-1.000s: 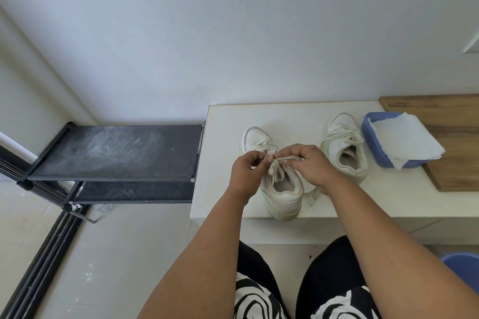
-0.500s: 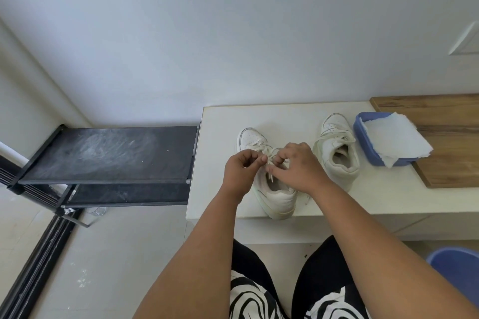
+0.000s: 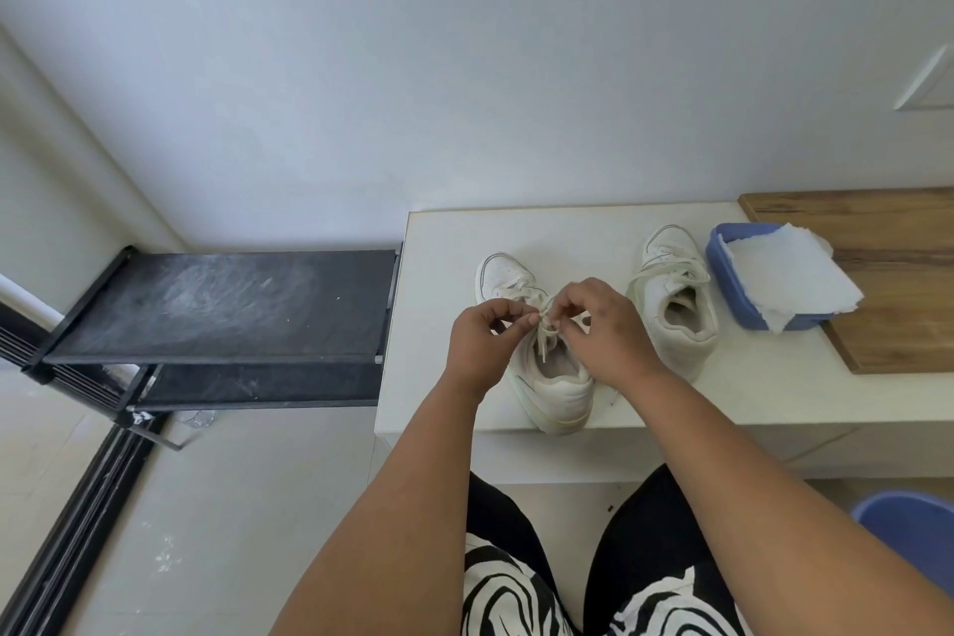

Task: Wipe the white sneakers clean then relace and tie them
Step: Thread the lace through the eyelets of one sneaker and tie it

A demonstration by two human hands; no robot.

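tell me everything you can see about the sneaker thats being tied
The near sneaker is a white low-top that looks like leather, with a perforated toe cap and pale, slightly yellowed sole. It stands upright on the white table, toe toward the wall, heel at the front edge. Its cream laces are pinched above the tongue by the left hand and right hand; one lace end hangs toward the opening. The second sneaker stands apart, to its right.

The laces' knot point(image 3: 548, 320) is hidden between both hands' fingertips, and the blue bin point(image 3: 913, 522) is cut off at the right edge.
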